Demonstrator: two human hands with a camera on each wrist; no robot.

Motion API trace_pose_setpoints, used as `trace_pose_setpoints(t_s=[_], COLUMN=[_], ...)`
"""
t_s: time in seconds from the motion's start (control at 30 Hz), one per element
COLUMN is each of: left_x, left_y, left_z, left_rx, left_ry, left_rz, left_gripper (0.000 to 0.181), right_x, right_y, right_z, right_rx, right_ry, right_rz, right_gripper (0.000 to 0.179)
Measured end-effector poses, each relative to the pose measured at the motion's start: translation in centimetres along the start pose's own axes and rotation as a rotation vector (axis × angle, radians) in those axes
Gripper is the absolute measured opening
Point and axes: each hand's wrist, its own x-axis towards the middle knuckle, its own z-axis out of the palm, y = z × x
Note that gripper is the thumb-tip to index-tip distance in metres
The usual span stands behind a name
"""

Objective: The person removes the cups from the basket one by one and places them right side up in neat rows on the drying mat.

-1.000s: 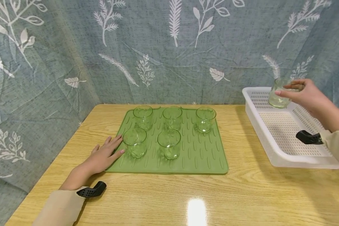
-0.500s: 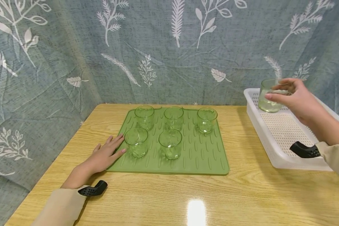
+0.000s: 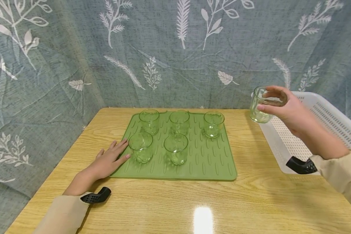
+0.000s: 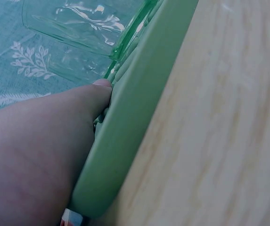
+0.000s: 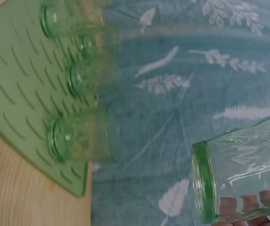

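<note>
My right hand [image 3: 289, 110] grips a clear greenish drinking glass [image 3: 256, 109] around its side, thumb in front and fingers behind. The glass is upright in the air, at the left rim of a white basket [image 3: 339, 104]. In the right wrist view the held glass [image 5: 243, 174] shows its thick green base. My left hand [image 3: 109, 161] lies with fingers spread on the left edge of a green ribbed mat [image 3: 204, 162]. Several matching glasses stand on the mat, three in the back row and two in front; the front left glass [image 3: 141, 148] is nearest the left fingertips.
The mat lies on a light wooden table [image 3: 152, 204]. White perforated walls bound the basket on the right, partly behind my right forearm. A blue-grey curtain [image 3: 163, 78] with white leaves hangs along the table's back and left edges.
My right hand has carried the glass leftward and slightly down, from above the basket's interior to its left rim. The left hand and the glasses on the mat have stayed put.
</note>
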Motion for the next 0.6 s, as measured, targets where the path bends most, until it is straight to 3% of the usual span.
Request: trace_pose_setpoints(t_s=[0.37, 0.6], left_x=[0.1, 0.1], left_y=[0.1, 0.0], left_z=[0.0, 0.1], left_rx=[0.004, 0.010], left_ry=[0.002, 0.001], left_rz=[0.006, 0.003], left_gripper=[0.070, 0.070], right_x=[-0.6, -0.7], right_y=[0.1, -0.3], right_z=[3.5, 5.8], right_rx=[0.145, 0.155], right_ry=[-0.016, -0.050], right_rz=[-0.112, -0.091], right_gripper=[0.053, 0.066])
